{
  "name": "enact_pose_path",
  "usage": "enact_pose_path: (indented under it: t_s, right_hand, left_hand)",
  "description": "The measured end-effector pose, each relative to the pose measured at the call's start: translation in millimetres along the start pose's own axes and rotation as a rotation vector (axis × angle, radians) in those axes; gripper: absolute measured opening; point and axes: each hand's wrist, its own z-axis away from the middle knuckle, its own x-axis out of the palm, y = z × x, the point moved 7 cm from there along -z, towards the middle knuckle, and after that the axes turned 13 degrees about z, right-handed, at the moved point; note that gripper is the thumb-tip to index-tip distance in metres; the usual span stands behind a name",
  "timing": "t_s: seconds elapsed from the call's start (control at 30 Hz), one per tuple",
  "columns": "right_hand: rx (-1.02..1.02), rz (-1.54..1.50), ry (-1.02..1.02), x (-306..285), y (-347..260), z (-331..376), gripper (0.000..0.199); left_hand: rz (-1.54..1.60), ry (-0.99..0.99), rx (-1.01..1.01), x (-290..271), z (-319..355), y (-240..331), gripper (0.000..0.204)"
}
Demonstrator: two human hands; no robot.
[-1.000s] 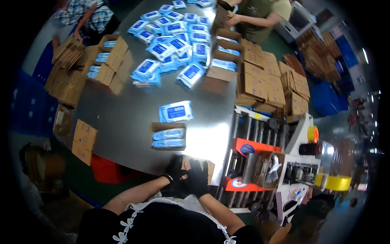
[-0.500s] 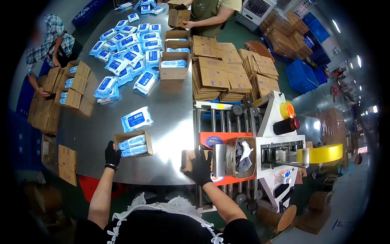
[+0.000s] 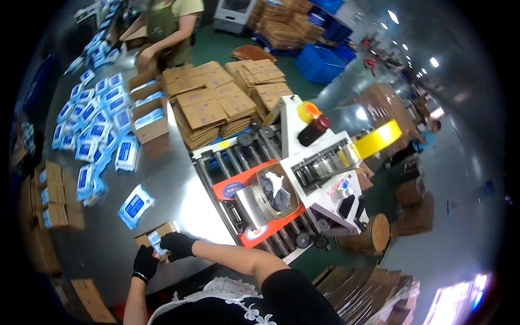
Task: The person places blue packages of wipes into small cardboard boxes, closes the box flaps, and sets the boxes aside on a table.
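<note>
An open cardboard box (image 3: 142, 239) with blue-and-white packs of wipes (image 3: 155, 241) inside sits near the table's front edge. My left hand (image 3: 145, 263), in a black glove with bare fingertips, grips the near left side of this box. Across its right side lies my right hand (image 3: 177, 245), gloved the same way, with fingers bent over the edge and partly hiding the packs. Just beyond the box a single pack of wipes (image 3: 136, 206) lies on the metal table (image 3: 181, 187).
Many loose wipe packs (image 3: 100, 131) and filled open boxes (image 3: 151, 125) cover the far left. To the right stands a taping machine (image 3: 319, 162) with rollers and a roll of yellow tape (image 3: 379, 143). Flattened cartons (image 3: 203, 108) are stacked behind it. A person (image 3: 162, 32) works at the far end.
My right hand has left the small carton by the taping machine and come to the open box. My left hand stays at that box. The view has turned to the right.
</note>
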Motion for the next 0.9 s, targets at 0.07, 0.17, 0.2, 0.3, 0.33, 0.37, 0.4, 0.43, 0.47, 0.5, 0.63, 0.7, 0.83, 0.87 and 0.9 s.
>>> enact_pose_path:
  t_s: [0.07, 0.17, 0.2, 0.3, 0.33, 0.37, 0.4, 0.43, 0.47, 0.5, 0.63, 0.7, 0.83, 0.87, 0.9]
  right_hand:
    - [0.033, 0.004, -0.012, -6, 13, -5, 0.04]
    - [0.185, 0.07, -0.019, -13, 28, -21, 0.025]
    - [0.23, 0.126, 0.01, -14, 23, -31, 0.024]
    - [0.08, 0.317, 0.224, -38, -29, -71, 0.017]
    - [0.079, 0.171, 0.265, -53, -34, -82, 0.02]
    - [0.148, 0.147, 0.539, -65, -23, -77, 0.023]
    - [0.232, 0.097, 0.798, -66, -13, -63, 0.027]
    - [0.364, 0.13, 0.551, -59, -20, -67, 0.032]
    - [0.496, 0.2, 0.302, -61, -18, -56, 0.037]
    - [0.482, 0.311, 0.341, -40, -15, -36, 0.042]
    - [0.506, 0.338, 0.279, -20, -5, 21, 0.049]
    - [0.509, 0.262, 0.2, -28, 1, 48, 0.055]
    - [0.527, 0.365, 0.21, -42, 46, 100, 0.064]
    - [0.566, 0.401, 0.186, -50, 51, 109, 0.064]
    - [0.493, 0.426, 0.195, -53, 47, 109, 0.063]
  left_hand:
    - [0.116, -0.081, 0.062, -6, -10, 2, 0.034]
    - [0.469, 0.193, -0.022, -10, -19, -37, 0.049]
    - [0.616, 0.359, -0.086, -1, -18, -73, 0.054]
    - [0.778, 0.417, -0.094, 27, -21, -142, 0.061]
    - [1.003, 0.39, -0.044, 35, -29, -123, 0.072]
    - [0.63, 0.308, -0.015, 36, -37, -119, 0.075]
    - [0.144, 0.067, 0.133, 36, -62, -78, 0.069]
    - [0.459, 0.025, -0.025, 41, -57, -88, 0.06]
    - [0.604, 0.104, -0.08, 42, -56, -82, 0.053]
    - [0.754, 0.182, -0.111, 45, -59, -69, 0.048]
    - [0.903, -0.029, -0.015, 99, -52, -42, 0.058]
    - [0.826, -0.221, 0.056, 114, -56, -10, 0.048]
    - [0.352, 0.115, 0.091, 14, -92, 2, 0.034]
    - [0.194, 0.489, 0.075, -43, -88, -15, 0.034]
    - [0.12, 0.715, -0.092, -92, -85, -66, 0.038]
